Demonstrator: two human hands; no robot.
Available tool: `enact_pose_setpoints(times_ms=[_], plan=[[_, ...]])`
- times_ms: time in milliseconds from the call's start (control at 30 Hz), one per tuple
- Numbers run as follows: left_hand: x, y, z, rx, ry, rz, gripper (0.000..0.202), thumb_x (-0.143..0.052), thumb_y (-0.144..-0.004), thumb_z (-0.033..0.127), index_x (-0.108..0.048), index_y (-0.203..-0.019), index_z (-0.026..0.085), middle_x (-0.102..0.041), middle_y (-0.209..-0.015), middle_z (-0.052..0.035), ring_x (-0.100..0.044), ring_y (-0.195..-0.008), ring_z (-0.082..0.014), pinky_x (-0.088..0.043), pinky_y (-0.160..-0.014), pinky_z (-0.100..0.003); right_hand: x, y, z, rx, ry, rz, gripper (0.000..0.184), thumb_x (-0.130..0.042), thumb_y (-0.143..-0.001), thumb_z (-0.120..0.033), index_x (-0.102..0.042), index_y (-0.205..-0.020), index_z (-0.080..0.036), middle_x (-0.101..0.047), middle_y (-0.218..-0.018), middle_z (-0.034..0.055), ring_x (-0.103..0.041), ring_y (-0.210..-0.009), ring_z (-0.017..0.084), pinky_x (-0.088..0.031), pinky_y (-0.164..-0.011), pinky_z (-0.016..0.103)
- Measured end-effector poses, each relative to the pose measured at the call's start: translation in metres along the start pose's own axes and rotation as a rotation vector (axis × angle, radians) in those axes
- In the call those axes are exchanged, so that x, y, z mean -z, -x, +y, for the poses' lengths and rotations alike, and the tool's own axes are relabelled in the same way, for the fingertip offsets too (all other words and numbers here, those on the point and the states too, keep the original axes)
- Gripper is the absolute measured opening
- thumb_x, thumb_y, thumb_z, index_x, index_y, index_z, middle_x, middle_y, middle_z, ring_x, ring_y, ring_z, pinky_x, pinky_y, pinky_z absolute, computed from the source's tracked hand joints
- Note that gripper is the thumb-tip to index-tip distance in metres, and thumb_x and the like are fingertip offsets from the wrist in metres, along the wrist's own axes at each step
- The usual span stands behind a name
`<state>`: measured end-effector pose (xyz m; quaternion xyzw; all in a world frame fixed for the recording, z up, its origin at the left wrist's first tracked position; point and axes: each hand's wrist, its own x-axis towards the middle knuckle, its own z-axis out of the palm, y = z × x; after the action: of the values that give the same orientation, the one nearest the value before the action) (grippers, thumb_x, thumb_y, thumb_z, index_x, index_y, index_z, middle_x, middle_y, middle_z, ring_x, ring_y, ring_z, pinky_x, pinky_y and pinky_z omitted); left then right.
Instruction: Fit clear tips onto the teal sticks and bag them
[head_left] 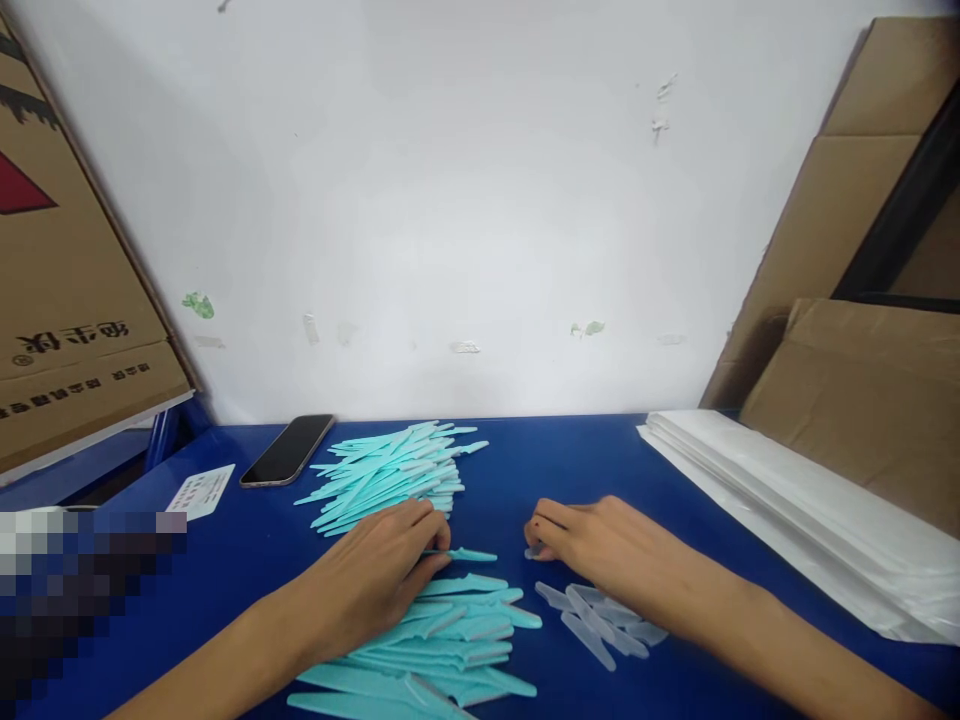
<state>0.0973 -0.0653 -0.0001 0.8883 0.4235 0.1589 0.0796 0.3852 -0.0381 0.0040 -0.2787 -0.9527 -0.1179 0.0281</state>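
Note:
My left hand (409,555) pinches a turquoise eyebrow razor (474,555), its blade end pointing right. Opposite it, a short gap away, my right hand (574,530) has its fingers closed on a small translucent blade cap (533,552), mostly covered by the fingertips. Below my right hand lie several loose translucent caps (590,612). A near pile of turquoise razors (450,650) spreads below and partly under my left hand, blade ends mostly to the right. Beyond that hand is another heap of turquoise razors (397,470).
A phone (289,452) and a printed card (201,492) lie left on the blue table (525,450). White plastic sheets or bags (795,520) are stacked at the right. Cardboard boxes (75,250) flank the left side, more cardboard (862,390) the right. A white wall (480,200) stands behind.

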Motion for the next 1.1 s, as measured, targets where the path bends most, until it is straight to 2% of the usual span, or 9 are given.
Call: enact_pose_setpoints(times_ms=[100, 167, 233, 333, 467, 633, 767, 1000, 1100], plan=[[-0.001, -0.002, 0.002, 0.022, -0.033, -0.014, 0.007, -0.049, -0.102, 0.023, -0.055, -0.098, 0.023, -0.064, -0.093, -0.0011, -0.062, -0.079, -0.0176, -0.045, -0.063, -0.026, 0.0, 0.0, -0.001, 0.008, 0.11, -0.009, 0.029, -0.058, -0.083, 0.006, -0.059, -0.1, -0.018, -0.068, -0.089, 0.0013, -0.069, -0.067, 0.018, -0.029, -0.045, 0.029], [-0.001, -0.003, 0.003, 0.037, -0.037, -0.01, 0.009, -0.047, -0.103, 0.023, -0.054, -0.098, 0.023, -0.064, -0.092, -0.0007, -0.062, -0.08, -0.0182, -0.045, -0.065, -0.027, 0.0, 0.001, 0.0, -0.002, 0.1, 0.014, 0.037, -0.058, -0.079, 0.009, -0.058, -0.104, -0.018, -0.068, -0.086, 0.0005, -0.069, -0.068, 0.018, -0.029, -0.046, 0.029], [-0.003, -0.003, 0.002, 0.035, -0.03, 0.016, 0.009, -0.045, -0.105, 0.023, -0.053, -0.102, 0.024, -0.065, -0.095, -0.0008, -0.063, -0.083, -0.0187, -0.047, -0.069, -0.028, -0.001, 0.003, 0.001, -0.006, 0.014, 0.08, 0.038, -0.057, -0.084, 0.006, -0.057, -0.112, -0.019, -0.069, -0.088, 0.0, -0.069, -0.072, 0.016, -0.032, -0.049, 0.027], [-0.006, -0.003, 0.0, -0.006, -0.024, 0.076, 0.01, -0.043, -0.105, 0.023, -0.052, -0.106, 0.024, -0.065, -0.099, -0.0012, -0.064, -0.088, -0.0192, -0.049, -0.075, -0.03, -0.002, 0.003, -0.001, -0.037, -0.14, 0.207, 0.025, -0.051, -0.099, -0.009, -0.056, -0.12, -0.023, -0.07, -0.094, -0.0015, -0.067, -0.069, 0.012, -0.032, -0.05, 0.026], [-0.007, -0.003, -0.001, -0.045, -0.03, 0.139, 0.011, -0.041, -0.106, 0.022, -0.052, -0.109, 0.024, -0.064, -0.099, -0.0014, -0.064, -0.087, -0.0185, -0.049, -0.074, -0.03, 0.0, 0.002, -0.005, -0.07, -0.188, 0.259, 0.022, -0.042, -0.108, -0.022, -0.057, -0.123, -0.024, -0.067, -0.09, -0.0023, -0.059, -0.06, 0.011, -0.027, -0.049, 0.028], [-0.008, -0.004, 0.001, -0.047, -0.054, 0.14, 0.011, -0.042, -0.106, 0.022, -0.053, -0.11, 0.025, -0.063, -0.099, -0.0014, -0.064, -0.088, -0.0188, -0.048, -0.073, -0.029, 0.001, 0.002, -0.006, -0.05, -0.17, 0.298, 0.026, -0.041, -0.108, -0.022, -0.056, -0.13, -0.022, -0.066, -0.089, -0.0011, -0.057, -0.061, 0.012, -0.028, -0.051, 0.028], [-0.008, -0.004, 0.002, -0.086, -0.079, 0.135, 0.012, -0.043, -0.106, 0.022, -0.054, -0.11, 0.024, -0.062, -0.096, -0.0017, -0.062, -0.082, -0.0186, -0.047, -0.069, -0.029, -0.001, 0.001, -0.006, -0.033, -0.168, 0.314, 0.026, -0.041, -0.108, -0.023, -0.057, -0.129, -0.022, -0.066, -0.085, -0.0013, -0.057, -0.061, 0.012, -0.028, -0.051, 0.027], [-0.006, -0.002, 0.007, -0.215, -0.059, 0.216, 0.015, -0.041, -0.107, 0.018, -0.054, -0.114, 0.022, -0.061, -0.095, -0.0025, -0.061, -0.073, -0.0155, -0.045, -0.059, -0.026, -0.008, 0.0, -0.012, 0.022, -0.196, 0.393, 0.028, -0.046, -0.106, -0.019, -0.057, -0.132, -0.022, -0.07, -0.09, -0.0006, -0.063, -0.067, 0.012, -0.036, -0.054, 0.025], [-0.008, -0.001, 0.011, -0.261, -0.021, 0.263, 0.016, -0.043, -0.107, 0.018, -0.054, -0.117, 0.022, -0.063, -0.096, -0.0033, -0.063, -0.075, -0.0141, -0.048, -0.061, -0.024, -0.011, 0.002, -0.017, 0.041, -0.208, 0.439, 0.032, -0.047, -0.104, -0.014, -0.055, -0.134, -0.022, -0.071, -0.094, 0.0002, -0.065, -0.069, 0.012, -0.039, -0.056, 0.025]])
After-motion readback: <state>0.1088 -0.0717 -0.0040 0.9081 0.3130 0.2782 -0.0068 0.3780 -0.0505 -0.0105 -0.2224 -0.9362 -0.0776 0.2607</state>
